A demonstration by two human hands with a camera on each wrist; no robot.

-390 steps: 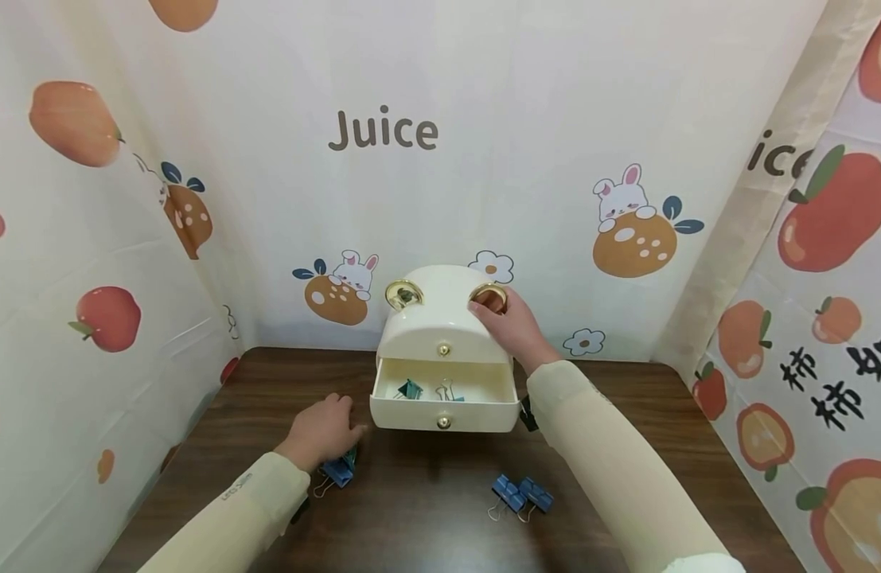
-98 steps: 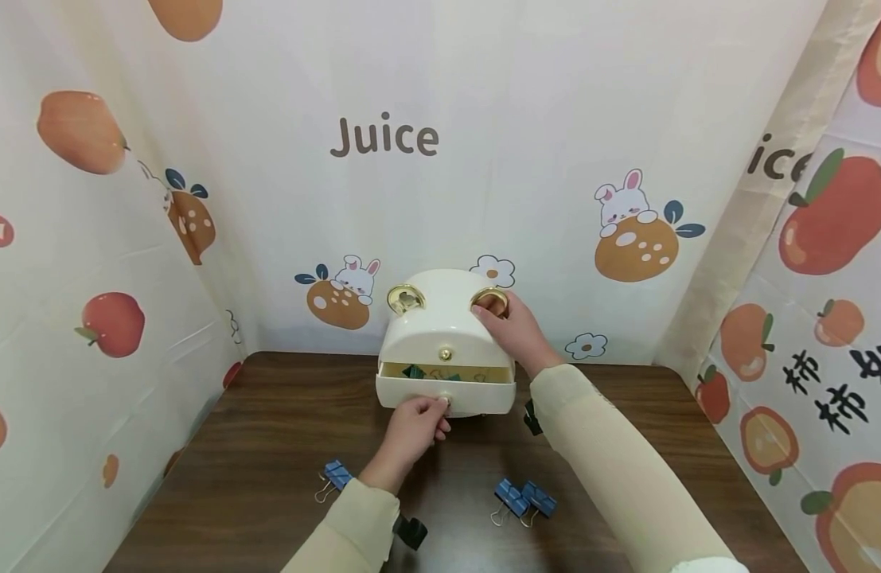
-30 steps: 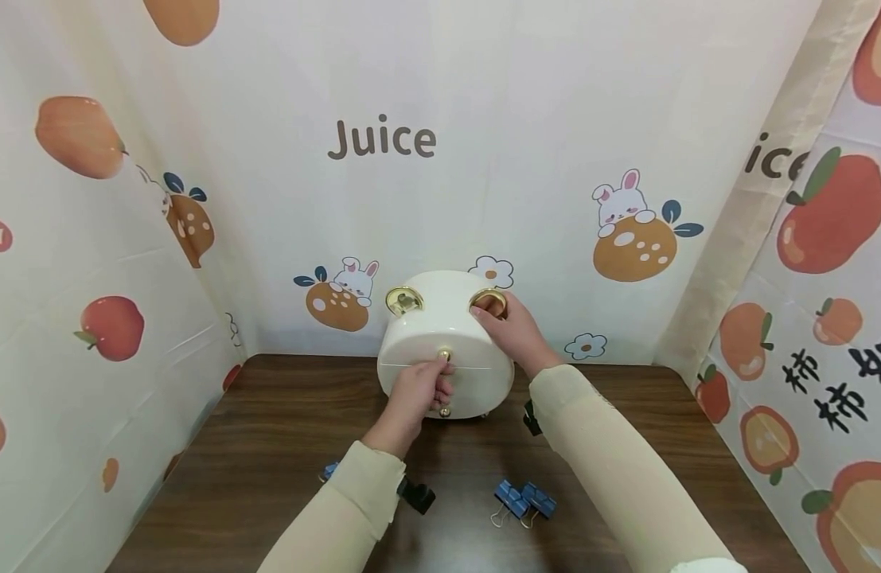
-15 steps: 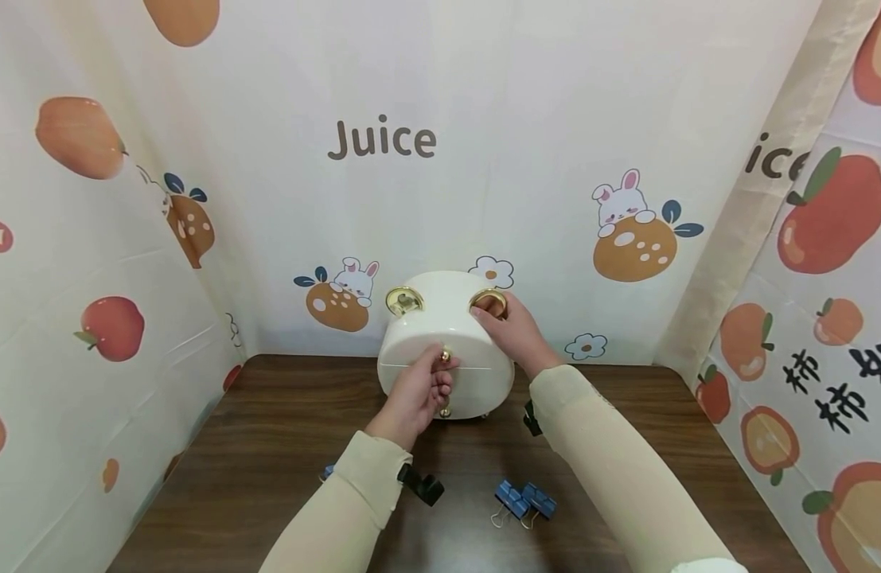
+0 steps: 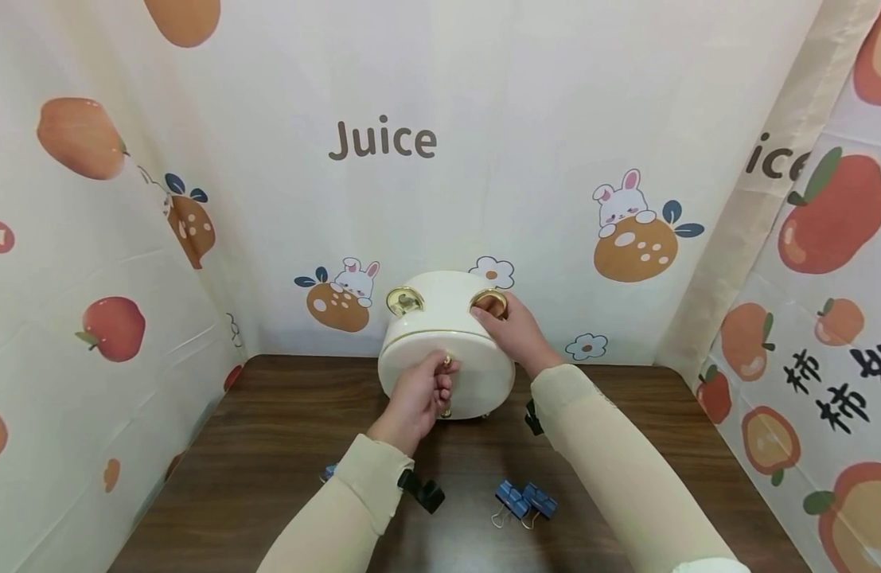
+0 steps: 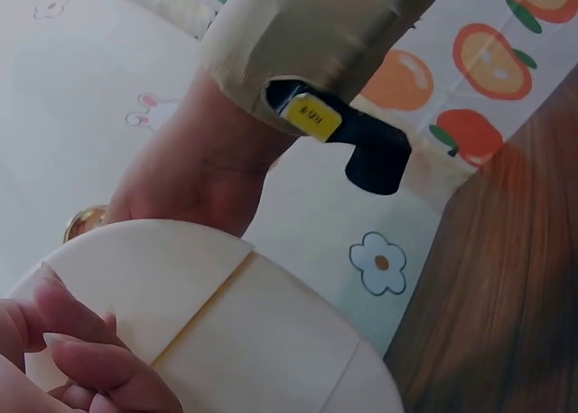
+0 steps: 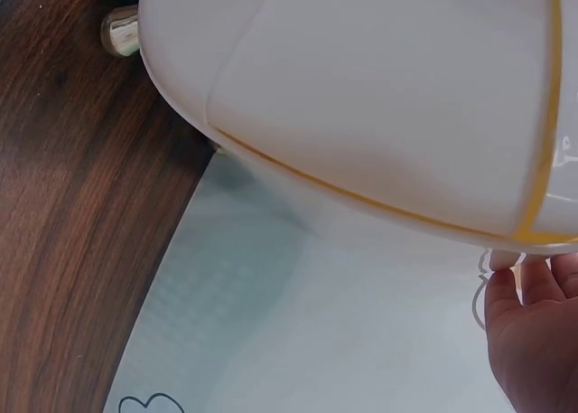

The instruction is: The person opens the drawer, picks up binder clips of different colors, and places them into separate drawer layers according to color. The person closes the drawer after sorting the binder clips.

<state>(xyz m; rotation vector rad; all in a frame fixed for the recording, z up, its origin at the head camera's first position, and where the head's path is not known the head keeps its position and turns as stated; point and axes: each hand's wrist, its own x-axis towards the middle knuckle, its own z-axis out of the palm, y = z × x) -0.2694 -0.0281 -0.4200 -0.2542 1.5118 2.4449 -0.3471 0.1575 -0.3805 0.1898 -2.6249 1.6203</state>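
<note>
A cream drawer box (image 5: 447, 298) with two gold-rimmed ears stands at the back of the table. My left hand (image 5: 414, 402) pinches the gold knob (image 5: 448, 360) of the upper drawer (image 5: 407, 356), which sits slightly out, a thin gap along its top. In the left wrist view, that hand's curled fingers (image 6: 99, 363) lie before the box front. Below, the lower drawer (image 5: 483, 394) is closed, its knob mostly behind my left hand. With my right hand (image 5: 517, 333) I grip the right ear (image 5: 489, 302); in the right wrist view its fingers (image 7: 533, 286) reach past the box edge.
Two blue binder clips (image 5: 512, 500) lie side by side on the wooden table (image 5: 254, 422), front right. Another blue binder clip (image 5: 329, 472) shows partly beside my left sleeve. A printed curtain (image 5: 540, 119) stands behind the box and along both sides.
Earlier the lower drawer stood open with binder clips inside, my left hand among clips at the left. That hand pushed the drawer closed, rose to the upper knob and drew the upper drawer slightly out.
</note>
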